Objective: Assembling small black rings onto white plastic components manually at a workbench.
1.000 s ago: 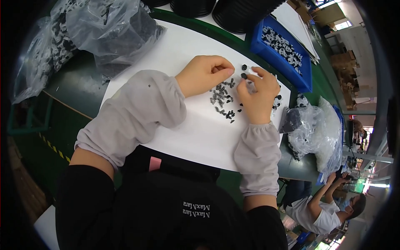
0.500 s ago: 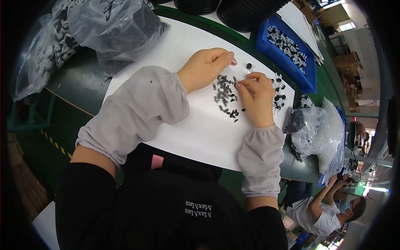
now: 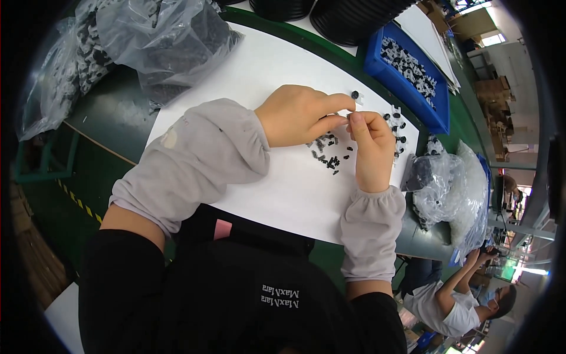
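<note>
My left hand [image 3: 303, 115] and my right hand [image 3: 372, 141] meet fingertip to fingertip above the white board [image 3: 283, 189]. Both thumbs press against their forefingers in a pinch. Whatever sits between the fingertips is too small and too covered to name. Below and partly behind my left hand lies a loose pile of small grey parts [image 3: 321, 143]. Several tiny black parts [image 3: 333, 161] are scattered just nearer to me. Beyond the fingertips rests a white part with a black knob [image 3: 355, 95]. More of these white-and-black pieces [image 3: 401, 140] stand to the right of my right hand.
A blue tray [image 3: 372, 56] of white-and-black parts is at the far right. Large clear plastic bags [image 3: 171, 50] fill the far left. More bags [image 3: 466, 183] lie on the right. Black ribbed reels [image 3: 348, 20] stand at the back. A person [image 3: 454, 301] sits at the right.
My left hand has moved right and nearer to me, over the grey pile, to meet my right hand. My right hand has shifted slightly right and turned its fingertips toward the left.
</note>
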Tool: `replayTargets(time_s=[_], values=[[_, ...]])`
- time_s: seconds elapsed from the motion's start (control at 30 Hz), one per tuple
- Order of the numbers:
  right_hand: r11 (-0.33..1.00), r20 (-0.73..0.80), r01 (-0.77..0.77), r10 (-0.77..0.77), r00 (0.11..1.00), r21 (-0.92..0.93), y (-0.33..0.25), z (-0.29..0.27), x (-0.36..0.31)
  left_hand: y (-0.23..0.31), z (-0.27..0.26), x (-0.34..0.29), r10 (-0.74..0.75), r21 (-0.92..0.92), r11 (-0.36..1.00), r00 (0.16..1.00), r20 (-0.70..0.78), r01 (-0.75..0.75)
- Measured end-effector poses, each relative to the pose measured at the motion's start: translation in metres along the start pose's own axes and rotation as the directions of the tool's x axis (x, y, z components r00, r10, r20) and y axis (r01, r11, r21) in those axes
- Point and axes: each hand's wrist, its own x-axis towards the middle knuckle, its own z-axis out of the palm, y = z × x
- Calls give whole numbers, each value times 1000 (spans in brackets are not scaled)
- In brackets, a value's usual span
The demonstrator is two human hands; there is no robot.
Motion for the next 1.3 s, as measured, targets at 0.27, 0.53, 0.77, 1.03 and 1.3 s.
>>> replayTargets(time_s=[0.27, 0.53, 0.77, 1.03, 1.3], values=[[999, 37, -19, 21, 999, -43, 4, -3, 2, -2, 2, -1, 71, 5, 997, 997, -26, -71], [989, -157, 94, -112, 981, -117, 8, -9, 7, -4, -3, 2, -263, -82, 956, 947, 182, 281], [989, -220, 109, -129, 967, -100, 3, -6, 4, -6, -6, 5, -435, -489, 733, 879, 198, 473], [891, -138, 423, -446, 884, -165, -1, 3, -3, 6, -9, 8, -375, -792, 364, 855, 357, 490], [784, -79, 574, -605, 793, -238, 0, 10, -4, 4, -9, 7, -275, -824, 156, 826, 493, 544]])
